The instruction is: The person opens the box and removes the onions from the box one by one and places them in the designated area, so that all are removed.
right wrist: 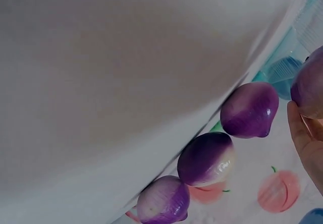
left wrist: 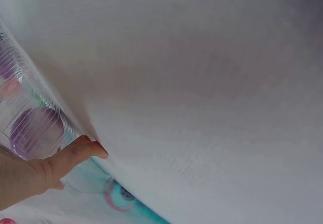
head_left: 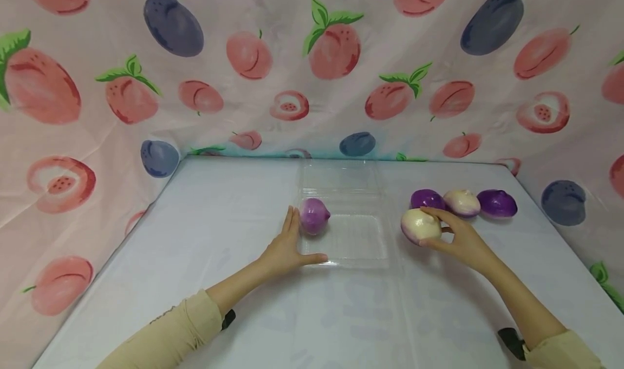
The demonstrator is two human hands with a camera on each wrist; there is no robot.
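A clear plastic clamshell box (head_left: 351,239) lies with its lid folded back, and one purple onion (head_left: 314,216) sits at the left of its base. My left hand (head_left: 287,250) rests against the box's left side, fingers straight and thumb along the front corner. In the left wrist view that hand (left wrist: 55,166) touches the box wall. Right of the box, my right hand (head_left: 460,239) grips a white-and-purple onion (head_left: 420,226) between thumb and fingers. The right wrist view catches this held onion (right wrist: 310,85) at its right edge.
Behind the right hand stand a purple onion (head_left: 427,199), a pale onion (head_left: 462,202) and a darker purple onion (head_left: 497,203) in a row. The box lid (head_left: 338,175) reaches toward the fruit-print cloth (head_left: 273,114) at the back. White cloth covers the table (head_left: 219,206).
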